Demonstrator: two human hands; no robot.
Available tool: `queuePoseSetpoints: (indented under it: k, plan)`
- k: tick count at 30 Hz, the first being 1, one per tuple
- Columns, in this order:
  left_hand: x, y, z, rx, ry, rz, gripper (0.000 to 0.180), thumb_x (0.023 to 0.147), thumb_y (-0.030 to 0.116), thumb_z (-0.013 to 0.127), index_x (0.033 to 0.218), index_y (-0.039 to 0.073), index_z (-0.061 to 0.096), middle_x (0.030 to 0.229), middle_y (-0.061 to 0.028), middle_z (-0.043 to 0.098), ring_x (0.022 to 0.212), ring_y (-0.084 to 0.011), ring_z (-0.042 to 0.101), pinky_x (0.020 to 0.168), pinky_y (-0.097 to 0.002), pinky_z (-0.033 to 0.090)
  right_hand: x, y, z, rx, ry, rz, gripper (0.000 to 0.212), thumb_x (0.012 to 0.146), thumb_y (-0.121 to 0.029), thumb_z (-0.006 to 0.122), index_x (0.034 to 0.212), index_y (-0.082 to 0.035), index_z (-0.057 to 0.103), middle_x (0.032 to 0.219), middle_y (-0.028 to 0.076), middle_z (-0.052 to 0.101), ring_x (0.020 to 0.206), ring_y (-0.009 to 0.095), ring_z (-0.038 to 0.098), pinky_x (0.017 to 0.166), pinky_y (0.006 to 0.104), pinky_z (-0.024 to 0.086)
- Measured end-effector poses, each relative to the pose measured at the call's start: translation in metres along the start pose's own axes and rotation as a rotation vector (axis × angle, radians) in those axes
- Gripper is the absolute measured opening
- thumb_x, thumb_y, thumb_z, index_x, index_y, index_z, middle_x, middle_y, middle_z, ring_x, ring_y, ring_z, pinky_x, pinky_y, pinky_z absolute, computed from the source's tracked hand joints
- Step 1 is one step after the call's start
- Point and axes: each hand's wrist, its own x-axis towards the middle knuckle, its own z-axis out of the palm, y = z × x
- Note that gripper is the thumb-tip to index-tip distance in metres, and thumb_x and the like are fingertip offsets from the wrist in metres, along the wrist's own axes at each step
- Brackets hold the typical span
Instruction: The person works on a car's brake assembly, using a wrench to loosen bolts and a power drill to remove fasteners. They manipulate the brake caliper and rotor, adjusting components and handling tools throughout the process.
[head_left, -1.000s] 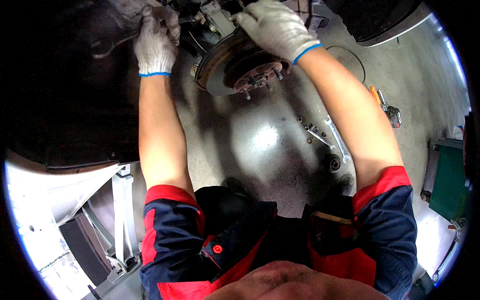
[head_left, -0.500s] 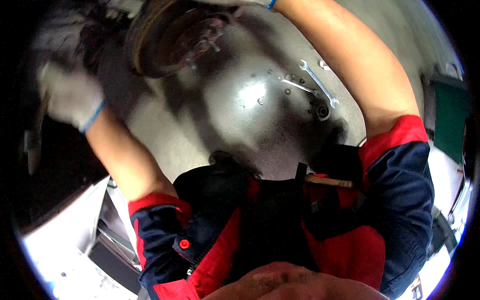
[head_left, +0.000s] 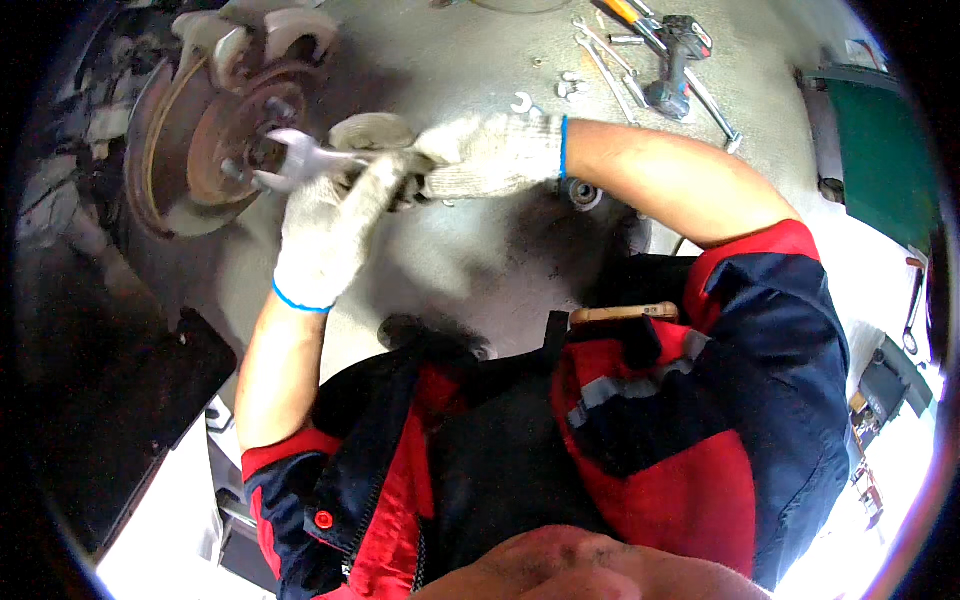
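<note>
The gloved left hand (head_left: 330,225) is closed around an open-ended wrench (head_left: 305,162), whose forked end points left in front of the brake disc (head_left: 165,185) and its studded hub (head_left: 215,150). The gloved right hand (head_left: 490,157) meets it from the right, fingers drawn together; whether they pinch anything cannot be told. Just beyond the disc sits the pale caliper bracket (head_left: 295,35). On the floor past the right hand are small fasteners (head_left: 568,86), two wrenches (head_left: 605,68) side by side, a cordless driver (head_left: 672,75) and an orange-handled tool (head_left: 630,15), cut off at the top edge. The wrench's far end is hidden between the gloves; the right forearm partly covers a round dark part (head_left: 583,195). Whether wrench and hub touch is unclear.
</note>
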Motion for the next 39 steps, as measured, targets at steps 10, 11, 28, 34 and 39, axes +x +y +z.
queuePoseSetpoints:
  k: [10,11,28,34,39]
  plan:
    - [0.049,-0.004,-0.113,1.515,0.88,0.45,0.05,0.094,0.039,0.069,0.121,-0.003,0.069,0.12,-0.0247,0.069,0.111,-0.0411,0.066,0.1,-0.0485,0.051,-0.116,0.25,0.056,-0.097,0.178,0.871,0.038,0.1,-0.03,0.052,0.124,-0.004,0.065,0.118,0.022,0.07,0.108,0.04,0.068,0.096,0.0459,0.053]
    - [0.06,0.005,-0.092,1.183,0.899,0.381,0.047,0.092,0.042,0.071,0.11,-0.001,0.073,0.108,-0.0228,0.072,0.102,-0.0391,0.069,0.093,-0.0473,0.054,-0.128,0.266,0.059,-0.224,0.204,0.923,0.04,0.099,-0.033,0.052,0.125,-0.004,0.065,0.12,0.023,0.069,0.11,0.041,0.067,0.097,0.0468,0.052]
    - [0.07,-0.045,-0.138,1.552,1.121,0.667,0.043,0.094,0.044,0.072,0.096,0.002,0.075,0.096,-0.0162,0.074,0.083,-0.0348,0.072,0.072,-0.0457,0.059,-0.137,0.374,0.005,-0.675,0.382,0.994,0.034,0.095,-0.016,0.048,0.12,0.001,0.063,0.111,0.026,0.07,0.108,0.039,0.069,0.097,0.0428,0.054]
    - [0.064,-0.04,-0.134,1.546,1.149,0.739,0.053,0.095,0.053,0.067,0.094,0.001,0.075,0.094,-0.0171,0.076,0.084,-0.0357,0.073,0.075,-0.0457,0.06,-0.1,0.329,-0.044,-0.46,0.812,1.051,0.043,0.096,-0.031,0.051,0.126,-0.003,0.064,0.132,0.028,0.062,0.12,0.044,0.062,0.103,0.0511,0.05]
    - [0.057,-0.039,-0.127,1.56,1.135,0.62,0.046,0.097,0.044,0.069,0.099,-0.002,0.074,0.098,-0.0207,0.073,0.086,-0.038,0.071,0.077,-0.0476,0.058,-0.09,0.372,-0.081,-0.411,0.512,1.178,0.04,0.098,-0.022,0.046,0.126,-0.004,0.069,0.132,0.024,0.066,0.12,0.039,0.066,0.102,0.0488,0.053]
